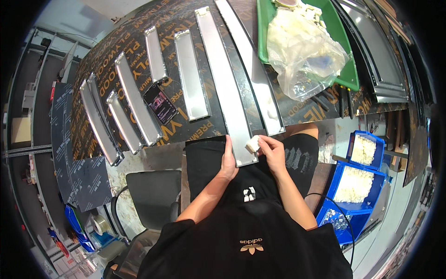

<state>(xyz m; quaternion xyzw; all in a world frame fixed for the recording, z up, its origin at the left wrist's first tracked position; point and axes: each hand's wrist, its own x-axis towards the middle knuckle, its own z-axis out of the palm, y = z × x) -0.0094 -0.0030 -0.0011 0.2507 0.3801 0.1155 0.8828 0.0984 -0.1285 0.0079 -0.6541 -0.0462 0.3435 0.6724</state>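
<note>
One long metal channel, overhanging the surface, is gripped by the left hand; one white block is pinched by the right hand near its end. Three blue bins are placed rightward.

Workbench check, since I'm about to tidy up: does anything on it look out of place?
Yes: a lit phone lies among the silvery channels, odd beside metal parts. The clear plastic bag also slumps over the rim of the green tray.
</note>
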